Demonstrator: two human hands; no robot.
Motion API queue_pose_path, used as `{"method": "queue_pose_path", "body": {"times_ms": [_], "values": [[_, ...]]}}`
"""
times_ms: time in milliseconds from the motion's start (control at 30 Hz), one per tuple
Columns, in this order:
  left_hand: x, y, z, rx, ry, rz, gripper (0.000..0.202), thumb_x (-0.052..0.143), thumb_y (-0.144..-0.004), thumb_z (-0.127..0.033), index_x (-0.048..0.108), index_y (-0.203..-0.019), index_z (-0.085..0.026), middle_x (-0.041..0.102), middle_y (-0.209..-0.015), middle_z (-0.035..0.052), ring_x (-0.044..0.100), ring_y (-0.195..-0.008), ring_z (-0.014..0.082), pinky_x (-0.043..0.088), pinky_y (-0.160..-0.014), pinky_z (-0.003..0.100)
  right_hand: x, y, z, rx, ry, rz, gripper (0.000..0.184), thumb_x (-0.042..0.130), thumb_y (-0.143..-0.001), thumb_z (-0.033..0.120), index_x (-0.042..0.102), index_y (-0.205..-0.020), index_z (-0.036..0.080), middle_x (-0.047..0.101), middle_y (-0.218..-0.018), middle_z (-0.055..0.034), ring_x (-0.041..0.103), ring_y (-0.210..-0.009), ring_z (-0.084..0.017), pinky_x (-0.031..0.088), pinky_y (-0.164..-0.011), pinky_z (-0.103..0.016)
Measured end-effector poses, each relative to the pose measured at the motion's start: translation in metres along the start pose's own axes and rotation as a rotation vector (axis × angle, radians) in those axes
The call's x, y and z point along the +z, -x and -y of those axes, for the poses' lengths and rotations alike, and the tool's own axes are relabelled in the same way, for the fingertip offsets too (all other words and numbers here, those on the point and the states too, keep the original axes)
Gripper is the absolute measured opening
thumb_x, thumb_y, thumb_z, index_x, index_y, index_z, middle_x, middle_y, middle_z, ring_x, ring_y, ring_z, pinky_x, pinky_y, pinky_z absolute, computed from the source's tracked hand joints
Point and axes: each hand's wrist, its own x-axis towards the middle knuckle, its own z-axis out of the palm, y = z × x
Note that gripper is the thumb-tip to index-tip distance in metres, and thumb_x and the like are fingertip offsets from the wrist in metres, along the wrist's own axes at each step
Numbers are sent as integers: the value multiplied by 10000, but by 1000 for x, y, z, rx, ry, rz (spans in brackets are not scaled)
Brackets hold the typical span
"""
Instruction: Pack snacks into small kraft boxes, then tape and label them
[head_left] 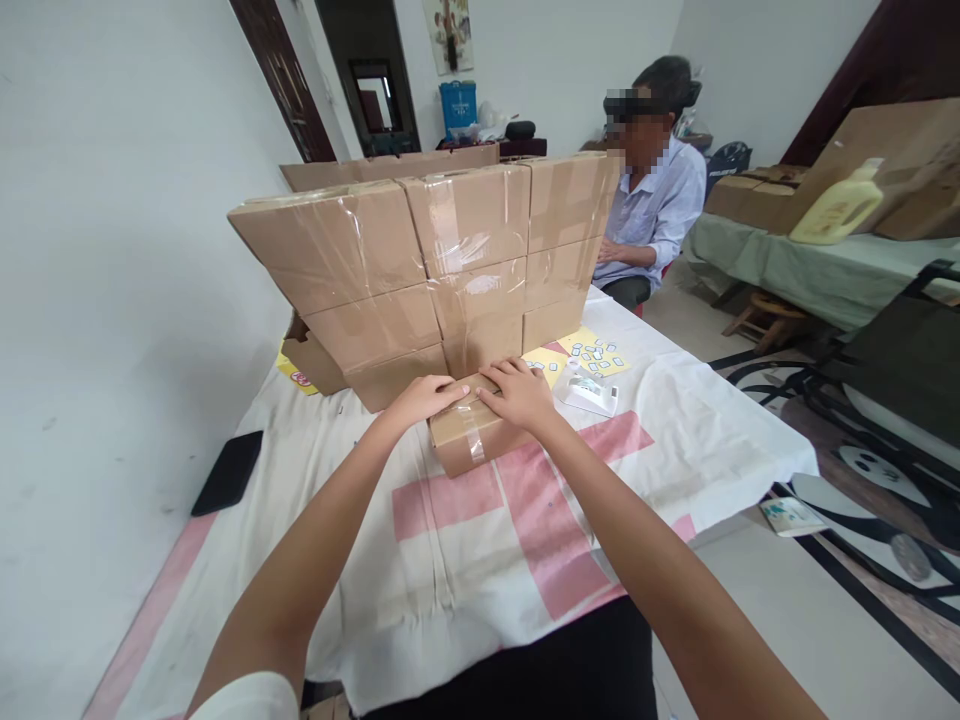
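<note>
A small cardboard box [487, 440] with clear tape on its side lies on the cloth-covered table in front of me. On its top left part rests my left hand [426, 398], fingers stretched out. My right hand [519, 392] lies flat on the top towards the right, its fingers spread and its thumb close to my left thumb. Right behind the box stands a tall wall of stacked, taped cardboard boxes [469, 220]. To the right of my right hand are a white plastic packet [590, 388] and a yellow sheet [600, 352] with small white-and-blue pieces on it.
A black flat object [229, 472] lies at the table's left edge by the wall. An opened carton [311, 358] stands left of the stack. Across the table sits a person [664, 200]. A yellow jug [836, 208] stands on another table at right.
</note>
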Motion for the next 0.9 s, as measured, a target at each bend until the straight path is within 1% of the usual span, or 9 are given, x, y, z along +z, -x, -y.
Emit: {"method": "queue_pose_path", "body": {"times_ms": [67,167,267,300,367,467,567,767,900], "values": [[3,10,0,-31,35,-122,380,730,-717,-610,697,-878,-267,738,-889,47,668,-911,293,486,-832,380,0,-1,1,0,-3,9,515,407,-997,584,587,-1390,304,598,-1441,-52,418,-1353,-292,371,-1042,-519],[23,47,-4,-89,110,-464,402,631,-826,-540,612,-1121,-267,683,-1154,99,561,-1216,302,387,-1078,443,-2,-1,1,8,-1,10,512,396,-1001,578,575,-1401,314,589,-1448,-47,411,-1352,-293,373,-1037,-519],[63,97,-5,-188,252,-718,365,477,-919,-514,515,-1167,-250,614,-1211,113,547,-1174,262,419,-1043,429,-2,0,1,25,11,27,520,387,-1001,582,569,-1412,320,579,-1454,-49,401,-1350,-305,370,-1037,-523],[78,112,-6,-221,310,-737,331,470,-917,-510,524,-1105,-243,627,-1112,100,579,-1061,251,460,-963,410,-3,0,1,28,13,35,524,387,-1000,585,569,-1414,320,578,-1454,-50,397,-1351,-308,370,-1037,-525],[105,132,-6,-234,436,-666,302,499,-899,-529,568,-952,-240,641,-928,58,603,-873,219,497,-811,352,-3,-1,2,29,12,43,529,384,-999,589,567,-1418,322,576,-1455,-50,390,-1354,-312,369,-1037,-528],[128,137,-9,-207,593,-560,331,571,-859,-550,654,-924,-236,664,-874,35,613,-820,199,498,-755,312,-4,-1,3,47,18,37,522,378,-1003,575,567,-1417,319,569,-1463,-51,381,-1360,-313,361,-1044,-535],[132,128,-18,-209,703,-557,383,607,-850,-552,696,-1048,-236,696,-934,45,623,-859,203,497,-775,315,-6,0,5,67,31,33,517,378,-1003,565,564,-1419,319,565,-1466,-48,389,-1356,-305,366,-1042,-531],[124,119,-35,-190,834,-562,331,606,-852,-541,697,-814,-225,711,-888,41,634,-897,211,500,-807,314,-6,0,5,73,21,33,527,379,-994,587,565,-1413,327,572,-1459,-44,399,-1357,-296,370,-1050,-530],[126,121,-46,-228,854,-590,359,570,-859,-568,650,-791,-226,657,-791,29,618,-806,197,498,-724,310,-7,1,6,66,14,27,508,380,-996,569,571,-1396,321,582,-1447,-47,405,-1357,-292,380,-1043,-540]]}}
